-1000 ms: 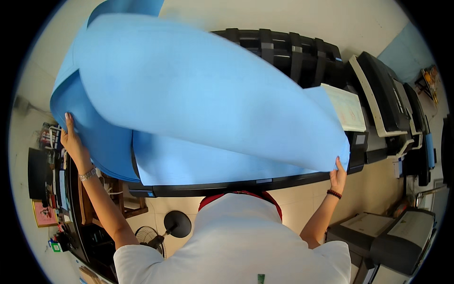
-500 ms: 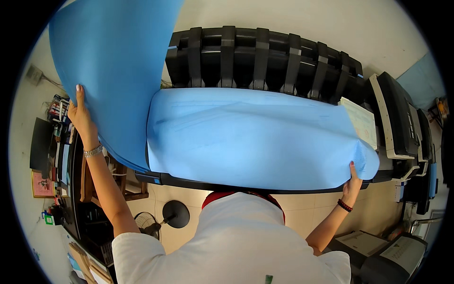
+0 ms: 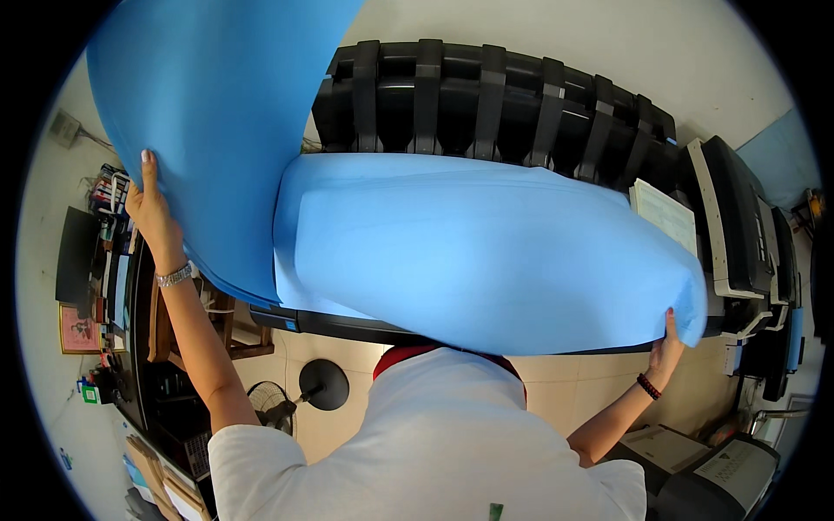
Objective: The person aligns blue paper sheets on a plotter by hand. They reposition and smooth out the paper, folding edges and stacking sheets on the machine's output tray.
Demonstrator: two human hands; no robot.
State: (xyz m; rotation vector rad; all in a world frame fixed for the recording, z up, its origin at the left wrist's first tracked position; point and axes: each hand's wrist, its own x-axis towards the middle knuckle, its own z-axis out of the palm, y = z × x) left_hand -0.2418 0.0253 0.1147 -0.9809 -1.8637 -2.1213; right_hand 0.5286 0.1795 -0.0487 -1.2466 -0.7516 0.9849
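Left hand [image 3: 155, 213] gripping raised end of large blue sheet [image 3: 486, 252], lifted high at left; right hand [image 3: 667, 347] pinching its lower right corner. Sheet draped across wide black printer [image 3: 495, 95]. Cluttered desk [image 3: 104, 286] at left, pedestal fan [image 3: 321, 384] below.

I see the left hand [image 3: 156, 217] holding one end of a big blue sheet [image 3: 486, 252] high, and the right hand [image 3: 665, 352] gripping its other corner over the black wide printer [image 3: 486, 95].
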